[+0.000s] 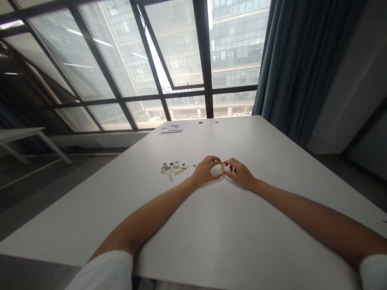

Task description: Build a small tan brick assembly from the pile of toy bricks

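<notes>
A: Hands first?
B: Left hand [206,170] and right hand [240,173] both nearly closed, thumb and fingertips pinching one yellow piece [223,168] between them. Can't tell if it touches the table [211,241].
A: How to do it well?
B: My call: grip by the edges, match pressure on both sides, keep it square so it doesn't twist or slip.
A: Counts?
B: Two hands, one held piece. One grey piece [194,165] beside the left wrist. Left of that, one pile [176,166], yellowish, grey, black; too small to count. Far edge: two dark bits [200,122].
</notes>
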The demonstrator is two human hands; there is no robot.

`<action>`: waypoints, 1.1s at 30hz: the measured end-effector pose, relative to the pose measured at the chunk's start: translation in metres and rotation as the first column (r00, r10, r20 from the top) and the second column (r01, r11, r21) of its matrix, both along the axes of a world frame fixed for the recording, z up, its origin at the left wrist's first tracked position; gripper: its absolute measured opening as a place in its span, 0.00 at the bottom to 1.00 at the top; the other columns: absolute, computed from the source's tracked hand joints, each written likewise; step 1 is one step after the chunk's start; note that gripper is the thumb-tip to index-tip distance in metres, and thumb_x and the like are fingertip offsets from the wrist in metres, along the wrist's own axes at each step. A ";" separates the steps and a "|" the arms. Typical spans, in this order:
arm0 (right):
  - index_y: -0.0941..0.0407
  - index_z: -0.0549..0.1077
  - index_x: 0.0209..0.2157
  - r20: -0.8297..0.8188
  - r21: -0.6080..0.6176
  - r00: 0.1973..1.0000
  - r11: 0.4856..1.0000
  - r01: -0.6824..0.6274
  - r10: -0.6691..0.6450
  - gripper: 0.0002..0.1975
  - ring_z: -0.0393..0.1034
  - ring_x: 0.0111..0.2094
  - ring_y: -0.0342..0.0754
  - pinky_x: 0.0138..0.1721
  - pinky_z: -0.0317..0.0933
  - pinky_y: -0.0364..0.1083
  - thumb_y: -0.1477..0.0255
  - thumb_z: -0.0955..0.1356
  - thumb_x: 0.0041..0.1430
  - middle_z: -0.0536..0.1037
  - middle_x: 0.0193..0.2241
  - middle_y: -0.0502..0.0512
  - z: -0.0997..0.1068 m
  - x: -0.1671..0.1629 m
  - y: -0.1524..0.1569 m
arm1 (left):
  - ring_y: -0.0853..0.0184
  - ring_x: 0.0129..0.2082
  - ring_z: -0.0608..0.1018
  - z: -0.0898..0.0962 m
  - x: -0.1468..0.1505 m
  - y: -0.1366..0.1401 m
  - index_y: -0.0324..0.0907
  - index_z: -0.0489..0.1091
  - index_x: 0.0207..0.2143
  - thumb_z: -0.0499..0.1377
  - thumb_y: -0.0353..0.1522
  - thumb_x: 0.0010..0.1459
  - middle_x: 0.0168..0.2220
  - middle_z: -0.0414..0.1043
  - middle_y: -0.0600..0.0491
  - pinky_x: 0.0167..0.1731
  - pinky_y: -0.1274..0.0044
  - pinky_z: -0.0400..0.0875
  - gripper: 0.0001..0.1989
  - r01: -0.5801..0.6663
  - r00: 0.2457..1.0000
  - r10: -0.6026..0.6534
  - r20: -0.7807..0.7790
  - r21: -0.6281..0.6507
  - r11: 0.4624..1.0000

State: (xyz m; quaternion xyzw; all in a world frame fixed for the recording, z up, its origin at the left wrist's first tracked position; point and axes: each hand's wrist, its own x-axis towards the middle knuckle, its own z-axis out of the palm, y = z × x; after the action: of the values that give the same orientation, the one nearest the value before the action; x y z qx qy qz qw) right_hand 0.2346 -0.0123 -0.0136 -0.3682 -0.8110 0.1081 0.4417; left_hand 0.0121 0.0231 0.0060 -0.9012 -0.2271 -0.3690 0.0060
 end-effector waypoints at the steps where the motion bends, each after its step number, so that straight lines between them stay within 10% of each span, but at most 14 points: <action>1: 0.53 0.71 0.48 0.006 0.001 1.000 1.000 0.000 0.000 0.14 0.67 0.31 0.44 0.31 0.63 0.44 0.72 0.70 0.59 0.73 0.40 0.54 0.000 0.000 0.000 | 0.61 0.49 0.74 0.000 0.000 0.000 0.47 0.72 0.52 0.65 0.39 0.56 0.48 0.72 0.48 0.51 0.68 0.72 0.21 -0.001 1.000 0.001 0.003 0.000 1.000; 33: 0.52 0.69 0.50 0.042 0.026 0.999 0.999 0.019 -0.020 0.19 0.67 0.31 0.44 0.32 0.64 0.44 0.73 0.71 0.57 0.73 0.39 0.53 -0.001 -0.001 -0.002 | 0.60 0.49 0.74 0.001 -0.001 0.001 0.47 0.71 0.52 0.66 0.38 0.55 0.48 0.71 0.47 0.51 0.67 0.72 0.22 0.033 0.999 -0.033 0.017 -0.006 0.999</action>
State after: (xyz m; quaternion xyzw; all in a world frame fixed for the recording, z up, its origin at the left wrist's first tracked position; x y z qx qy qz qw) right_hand 0.2336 -0.0148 -0.0145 -0.3725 -0.8178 0.0858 0.4302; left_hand 0.0108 0.0238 0.0067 -0.9017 -0.2133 -0.3760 -0.0049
